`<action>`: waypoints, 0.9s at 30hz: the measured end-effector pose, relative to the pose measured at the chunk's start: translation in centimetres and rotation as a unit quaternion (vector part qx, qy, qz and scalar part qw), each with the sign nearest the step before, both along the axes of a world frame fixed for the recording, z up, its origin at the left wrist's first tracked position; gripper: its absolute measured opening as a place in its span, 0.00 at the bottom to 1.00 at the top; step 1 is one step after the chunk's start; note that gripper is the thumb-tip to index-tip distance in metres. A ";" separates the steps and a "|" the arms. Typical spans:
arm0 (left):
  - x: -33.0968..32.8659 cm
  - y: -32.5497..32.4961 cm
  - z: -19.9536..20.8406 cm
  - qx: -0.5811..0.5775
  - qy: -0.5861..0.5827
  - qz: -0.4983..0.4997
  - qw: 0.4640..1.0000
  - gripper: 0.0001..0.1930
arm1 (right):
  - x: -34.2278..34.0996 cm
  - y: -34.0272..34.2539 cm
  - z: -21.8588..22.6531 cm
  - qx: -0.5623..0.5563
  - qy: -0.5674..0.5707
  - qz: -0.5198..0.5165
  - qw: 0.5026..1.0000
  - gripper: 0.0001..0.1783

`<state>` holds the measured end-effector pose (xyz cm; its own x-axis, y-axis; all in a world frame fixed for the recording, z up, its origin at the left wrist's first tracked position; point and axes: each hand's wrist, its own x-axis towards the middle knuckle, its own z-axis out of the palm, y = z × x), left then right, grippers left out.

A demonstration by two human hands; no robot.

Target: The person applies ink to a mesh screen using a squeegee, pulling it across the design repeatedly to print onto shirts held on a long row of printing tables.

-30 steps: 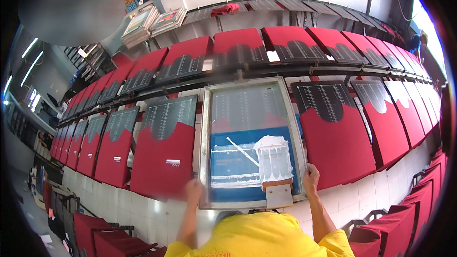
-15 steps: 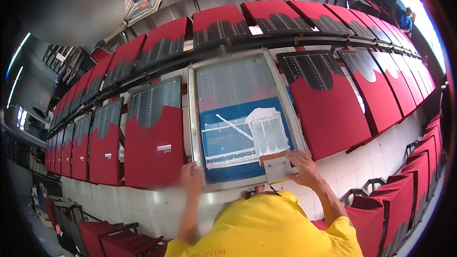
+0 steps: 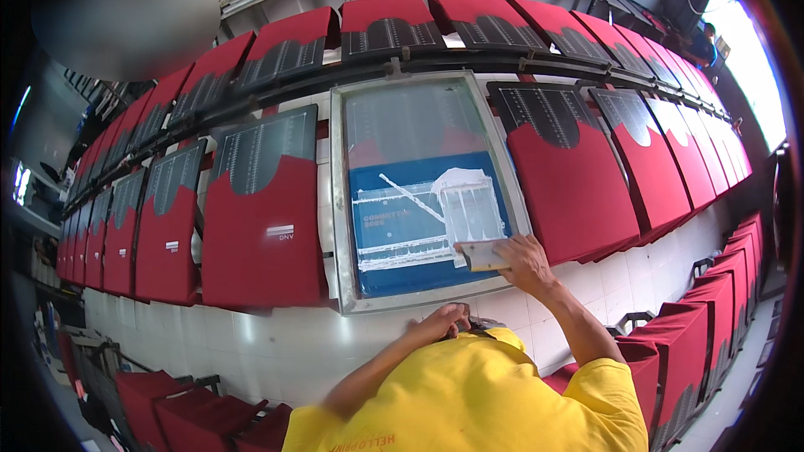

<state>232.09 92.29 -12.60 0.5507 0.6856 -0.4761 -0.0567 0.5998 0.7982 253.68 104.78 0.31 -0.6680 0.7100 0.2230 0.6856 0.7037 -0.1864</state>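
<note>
My right hand (image 3: 528,264) is closed around the handle of a squeegee (image 3: 483,255), held at the lower right of a screen-printing frame (image 3: 342,201). One edge of the squeegee meets the lower end of a patch of white ink (image 3: 469,209); whether it presses on the mesh I cannot tell. The frame has a blue stencil area (image 3: 402,282), with white streaks across it. Beneath the translucent upper mesh, a dark board and red cloth show through. My left hand (image 3: 445,321) is curled in front of my waist, off the frame; anything inside its fingers is hidden.
Boards dressed in red shirts stand either side, one on the left (image 3: 264,243) bearing a small white print, another on the right (image 3: 569,201). A dark rail (image 3: 293,88) runs behind them, with another shirt row beyond. More red shirts (image 3: 678,343) hang low right. A person (image 3: 702,48) stands far right.
My left hand has left the frame's lower left corner and come in to my waist. The squeegee has turned to lie more level in my right hand. The whole view has shifted slightly.
</note>
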 end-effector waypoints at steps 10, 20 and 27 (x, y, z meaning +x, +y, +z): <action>3.0 -0.3 -1.7 -0.074 -0.119 0.170 0.975 0.22 | -3.2 11.1 -2.0 0.090 0.063 0.006 0.994 0.22; 2.7 -0.7 -0.5 -0.102 -0.055 0.178 0.977 0.17 | -4.2 18.8 -1.6 -0.071 0.016 -0.060 0.996 0.21; 2.0 -0.5 1.4 -0.201 -0.206 0.195 0.937 0.15 | -2.1 20.4 0.4 -0.312 -0.034 0.022 0.949 0.21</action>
